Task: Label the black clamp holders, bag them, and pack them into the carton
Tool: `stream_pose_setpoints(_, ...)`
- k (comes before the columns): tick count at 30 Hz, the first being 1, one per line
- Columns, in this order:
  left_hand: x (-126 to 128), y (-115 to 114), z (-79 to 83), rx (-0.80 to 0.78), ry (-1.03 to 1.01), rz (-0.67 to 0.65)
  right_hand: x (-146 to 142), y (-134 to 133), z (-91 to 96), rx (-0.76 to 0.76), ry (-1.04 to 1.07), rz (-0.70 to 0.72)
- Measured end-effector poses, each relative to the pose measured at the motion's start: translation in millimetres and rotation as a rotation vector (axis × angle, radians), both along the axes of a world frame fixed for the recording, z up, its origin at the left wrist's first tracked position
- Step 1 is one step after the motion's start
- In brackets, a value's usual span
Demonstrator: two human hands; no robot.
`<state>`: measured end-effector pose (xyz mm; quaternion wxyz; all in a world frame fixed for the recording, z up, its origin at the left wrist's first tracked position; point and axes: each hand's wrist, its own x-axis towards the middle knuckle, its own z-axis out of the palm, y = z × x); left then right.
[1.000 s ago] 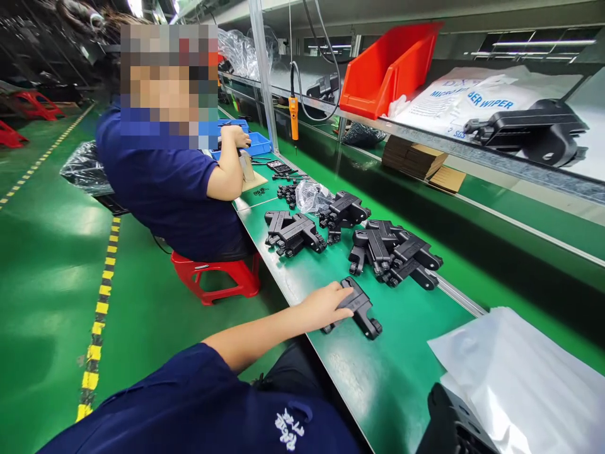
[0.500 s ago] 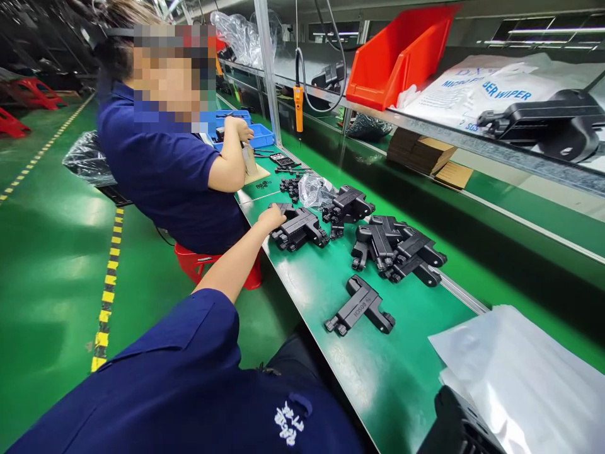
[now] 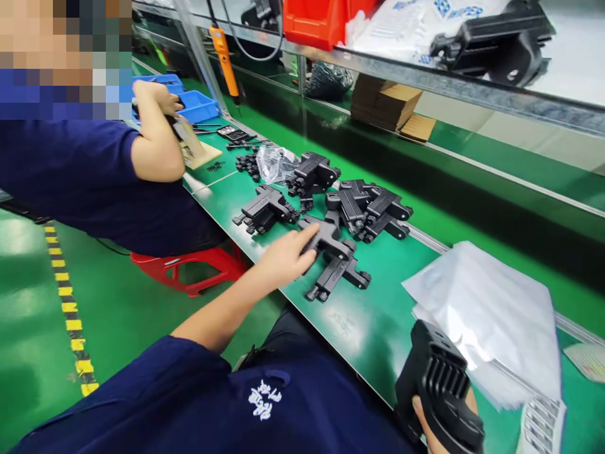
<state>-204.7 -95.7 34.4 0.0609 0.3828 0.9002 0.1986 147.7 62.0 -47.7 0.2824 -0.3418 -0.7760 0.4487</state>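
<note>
My left hand [image 3: 285,258] grips a black T-shaped plastic bracket [image 3: 327,237] by its near end. It is over another such bracket [image 3: 333,275], printed BOSCH, which lies on the green table [image 3: 352,328]; whether the two touch I cannot tell. Farther left, a small stack of the same brackets [image 3: 265,207] sits near the table edge. At lower right, my right hand [image 3: 426,425], mostly hidden, has its fingers wrapped round a bulky black plastic part with ribs [image 3: 437,378], held upright at the table's front edge.
More brackets are heaped at the back [image 3: 373,208]. Clear plastic bags [image 3: 491,315] and a label sheet [image 3: 543,425] lie at right. A co-worker's arm [image 3: 158,142] rests at left near blue trays [image 3: 198,106]. An orange electric screwdriver [image 3: 224,60] hangs below the metal shelf [image 3: 472,98].
My left hand has moved right from the stack, bringing a bracket over beside the single BOSCH one. The view has turned right and down, showing more of the ribbed part and my right hand.
</note>
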Motion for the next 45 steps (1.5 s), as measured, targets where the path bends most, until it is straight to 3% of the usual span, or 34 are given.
stream_pose_setpoints(3,35.5,39.8,-16.8,-0.203,-0.069,-0.078,3.0,-10.2,0.2,-0.028,-0.026,-0.098)
stream_pose_setpoints(6,47.0,50.4,-20.9,-0.319,-0.031,-0.090,11.5,-15.2,2.2,-0.094,0.006,-0.138)
stream_pose_setpoints(8,48.6,47.3,-16.3,-0.248,0.055,-0.078,20.4,-11.0,2.4,-0.068,0.021,-0.147)
stream_pose_setpoints(10,53.5,46.9,-10.1,-0.033,0.092,-0.096,28.7,-2.7,5.3,0.052,-0.024,-0.135)
stream_pose_setpoints(11,59.1,49.9,-7.8,0.089,0.038,-0.147,31.0,1.6,8.7,0.144,-0.060,-0.112)
stream_pose_setpoints(13,78.3,62.5,-6.8,0.229,-0.253,-0.364,29.9,8.1,19.7,0.366,-0.133,-0.025)
stream_pose_setpoints(15,105.2,80.0,-12.0,0.214,-0.625,-0.612,21.3,10.7,34.7,0.583,-0.171,0.073)
stream_pose_setpoints(16,119.2,88.5,-16.5,0.201,-0.767,-0.676,15.8,10.7,42.5,0.666,-0.196,0.103)
stream_pose_setpoints(18,142.4,101.9,-27.8,0.228,-0.934,-0.677,8.2,10.0,56.1,0.781,-0.237,0.156)
stream_pose_setpoints(20,155.1,108.7,-39.3,0.295,-1.002,-0.592,11.1,10.9,64.1,0.813,-0.245,0.237)
stream_pose_setpoints(22,157.9,109.3,-48.4,0.342,-1.024,-0.529,24.7,14.7,64.0,0.719,-0.184,0.229)
stream_pose_setpoints(23,157.1,108.1,-51.5,0.370,-1.008,-0.507,33.3,17.4,60.6,0.611,-0.133,0.151)
stream_pose_setpoints(26,153.8,102.3,-54.0,0.435,-0.895,-0.494,50.4,24.7,40.8,0.061,0.058,-0.144)
stream_pose_setpoints(29,155.4,97.1,-49.0,0.365,-0.757,-0.562,44.7,26.8,19.0,-0.511,0.238,-0.232)
stream_pose_setpoints(31,158.7,95.3,-46.0,0.290,-0.691,-0.596,36.1,25.7,11.0,-0.681,0.310,-0.258)
stream_pose_setpoints(32,160.5,95.2,-45.8,0.275,-0.681,-0.595,33.3,24.9,9.4,-0.678,0.319,-0.270)
stream_pose_setpoints(34,163.5,96.9,-49.1,0.295,-0.724,-0.559,33.1,23.5,10.0,-0.503,0.281,-0.281)
stream_pose_setpoints(36,165.2,100.4,-55.9,0.337,-0.875,-0.482,39.7,23.3,13.0,-0.139,0.199,-0.253)
stream_pose_setpoints(38,165.0,103.9,-62.7,0.317,-1.094,-0.413,48.9,24.6,15.7,0.255,0.114,-0.125)
stream_pose_setpoints(40,162.7,104.9,-65.3,0.311,-1.221,-0.391,56.2,26.1,15.9,0.517,0.073,0.019)
stream_pose_setpoints(42,158.9,102.4,-62.3,0.358,-1.153,-0.453,59.3,25.9,12.6,0.562,0.068,0.026)
stream_pose_setpoints(45,151.9,94.7,-52.8,0.410,-0.865,-0.662,57.2,21.1,2.7,0.290,0.094,-0.122)
